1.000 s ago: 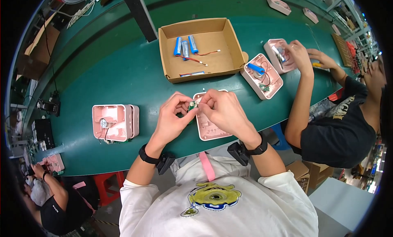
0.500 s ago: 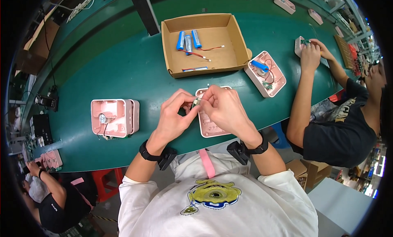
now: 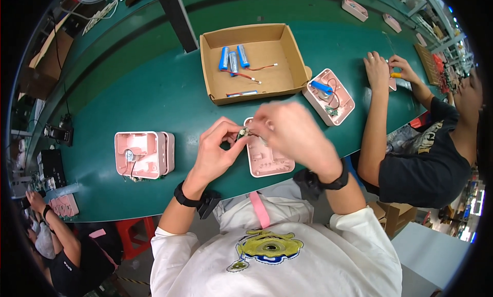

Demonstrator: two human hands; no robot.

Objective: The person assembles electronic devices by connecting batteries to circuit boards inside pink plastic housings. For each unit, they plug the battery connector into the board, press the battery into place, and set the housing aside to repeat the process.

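My left hand (image 3: 214,145) pinches a small green circuit board (image 3: 242,134) between thumb and fingertips, over the far left edge of a pink plastic housing (image 3: 271,167). My right hand (image 3: 295,135) is beside the board, above the housing, and smeared by motion. Its fingers are bent toward the board, and whether they grip anything cannot be made out. A thin dark wire seems to run from the board toward it. The housing lies with its hollow side up on the green table, and my right hand hides its far part.
A cardboard box (image 3: 209,86) holding several blue battery cells (image 3: 233,62) with wires stands beyond my hands. Right of it lies another pink housing (image 3: 345,115) with a blue cell inside. Stacked pink housings (image 3: 145,168) stand at left. At right a co-worker's hands (image 3: 380,68) work beside a yellow-handled tool.
My right hand has shifted right and toward me, a little away from the board, and is now blurred. My left hand keeps hold of the board. The co-worker's hands at right have moved.
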